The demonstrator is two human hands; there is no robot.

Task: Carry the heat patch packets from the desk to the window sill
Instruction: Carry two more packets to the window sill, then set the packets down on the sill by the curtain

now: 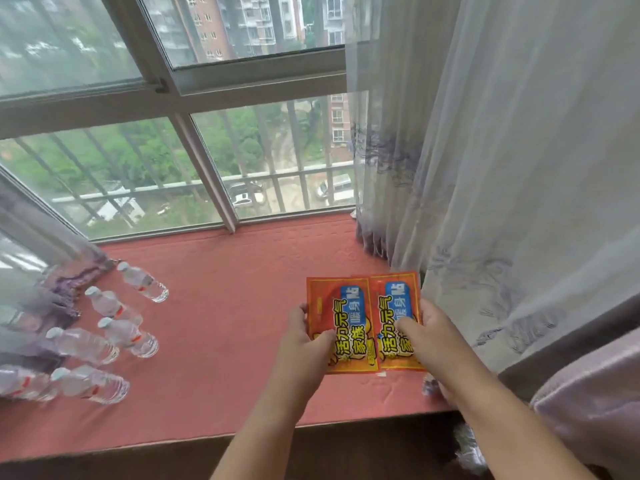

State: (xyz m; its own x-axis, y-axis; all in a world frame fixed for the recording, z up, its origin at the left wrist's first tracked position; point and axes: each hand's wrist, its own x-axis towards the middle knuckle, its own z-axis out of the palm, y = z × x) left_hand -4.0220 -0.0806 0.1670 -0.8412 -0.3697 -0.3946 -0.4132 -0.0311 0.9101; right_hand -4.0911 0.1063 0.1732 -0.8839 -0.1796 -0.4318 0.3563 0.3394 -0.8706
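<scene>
On the red-covered window sill [214, 341], both hands pinch side-by-side heat patch packets [363, 320], water bottles [104, 341] far left.

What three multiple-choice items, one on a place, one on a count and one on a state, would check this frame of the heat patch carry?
1. Where are the heat patch packets?
A. On a desk
B. Over the red window sill, near the curtain
C. Among the bottles

2. How many packets show?
A. One
B. Two
C. Four

3. How are the hands?
A. Both hang idle
B. Only the left holds a packet
C. Each holds a packet, thumb on top

Key:
1 B: the left packet and right packet are side by side over the window sill, next to the sheer curtain and well apart from the water bottles.
2 B: two orange packets show.
3 C: the left hand grips one and the right hand the other.
</scene>
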